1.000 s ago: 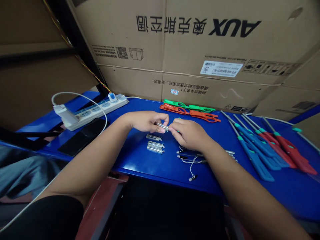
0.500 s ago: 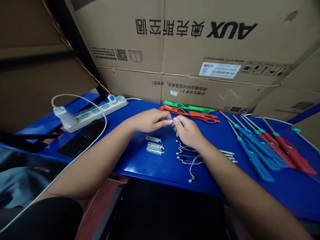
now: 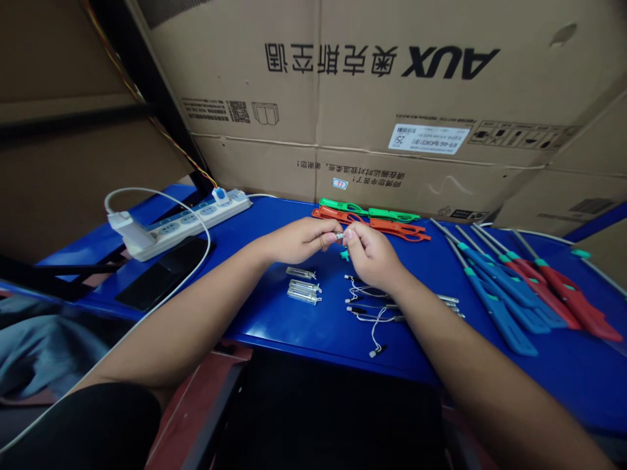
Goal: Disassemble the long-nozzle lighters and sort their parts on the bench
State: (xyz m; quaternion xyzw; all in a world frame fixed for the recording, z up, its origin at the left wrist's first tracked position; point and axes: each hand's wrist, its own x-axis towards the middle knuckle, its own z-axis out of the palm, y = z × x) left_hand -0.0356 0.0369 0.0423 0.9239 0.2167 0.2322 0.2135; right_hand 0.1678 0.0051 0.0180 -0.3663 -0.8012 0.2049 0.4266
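**Small metal fitting pinched between left hand and right hand over the blue metal workbench**

The fitting is gripped at the fingertips of both closed hands, just above the bench top. Orange and green plastic handles are laid along the far edge, and blue and red long-nosed lighter bodies are fanned out to the right. Silver tubes and white-wired leads are set out below the hands. A power strip and a black phone are seen at left, while AUX cardboard cartons line the wall behind.
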